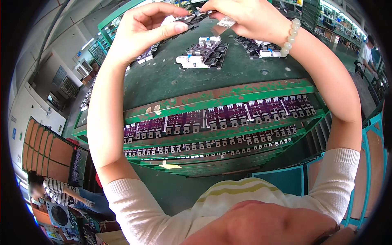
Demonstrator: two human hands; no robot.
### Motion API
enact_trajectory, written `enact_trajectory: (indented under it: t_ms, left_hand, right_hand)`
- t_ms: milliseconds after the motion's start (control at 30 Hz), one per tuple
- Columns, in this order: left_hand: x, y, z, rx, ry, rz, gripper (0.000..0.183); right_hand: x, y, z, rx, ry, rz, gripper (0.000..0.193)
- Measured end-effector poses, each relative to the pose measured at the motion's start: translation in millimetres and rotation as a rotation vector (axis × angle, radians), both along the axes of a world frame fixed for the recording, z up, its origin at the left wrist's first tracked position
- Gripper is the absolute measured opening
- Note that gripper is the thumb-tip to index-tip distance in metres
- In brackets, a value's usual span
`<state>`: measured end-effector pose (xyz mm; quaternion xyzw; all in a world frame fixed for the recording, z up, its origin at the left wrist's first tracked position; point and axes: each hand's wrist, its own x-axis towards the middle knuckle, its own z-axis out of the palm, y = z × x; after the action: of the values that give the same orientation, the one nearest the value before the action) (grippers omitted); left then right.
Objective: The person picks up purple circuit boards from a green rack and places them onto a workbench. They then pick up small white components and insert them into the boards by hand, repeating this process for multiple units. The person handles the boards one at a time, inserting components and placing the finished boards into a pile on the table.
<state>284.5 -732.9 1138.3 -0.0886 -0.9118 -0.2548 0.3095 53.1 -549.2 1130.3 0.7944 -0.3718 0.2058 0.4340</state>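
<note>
My left hand (141, 32) and right hand (253, 18), nearly closed, pinch one black circuit-board assembly (197, 18) above at least three purple-and-white board stacks (203, 54).

Found one dark circuit board (199, 17), held aloft, tilted up toward the right, with jagged edges and small parts crowded along it; noted white block (168, 19) at left end; noted crumpled silvery piece (227, 21) near right end, not identifiable
</note>
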Motion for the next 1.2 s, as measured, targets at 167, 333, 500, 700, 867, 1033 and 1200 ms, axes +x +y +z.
enact_trajectory:
  t_ms: [167,333,500,700,867,1033,1200]
  left_hand:
    - [10.4,-2.6,14.7,-0.314,0.233,0.34,0.033]
    - [42.0,28.2,54.4,-0.052,0.057,0.495,0.026]
    - [102.3,-27.5,68.7,-0.04,-0.443,0.747,0.037]
    - [120.9,-97.8,14.6,0.166,-0.53,0.57,0.04]
    - [96.5,-55.2,20.1,-0.186,-0.482,0.898,0.057]
    - [110.2,-0.3,-22.4,-0.488,-0.624,0.74,0.071]
    - [135.6,-9.1,-28.9,-0.265,-0.595,0.764,0.065]
  right_hand:
    - [5.0,0.7,-0.2,0.082,-0.174,-0.016,0.043]
    - [6.6,9.1,3.8,0.049,-0.271,-0.012,0.044]
    - [1.8,2.8,7.3,-0.004,-0.277,0.092,0.041]
    - [18.2,5.9,0.7,-0.002,-0.295,-0.029,0.04]
    - [-1.3,0.5,4.9,0.042,-0.269,-0.03,0.041]
    - [1.0,3.4,5.7,0.0,-0.254,-0.058,0.04]
    - [-0.7,2.5,5.3,-0.023,-0.241,-0.029,0.039]
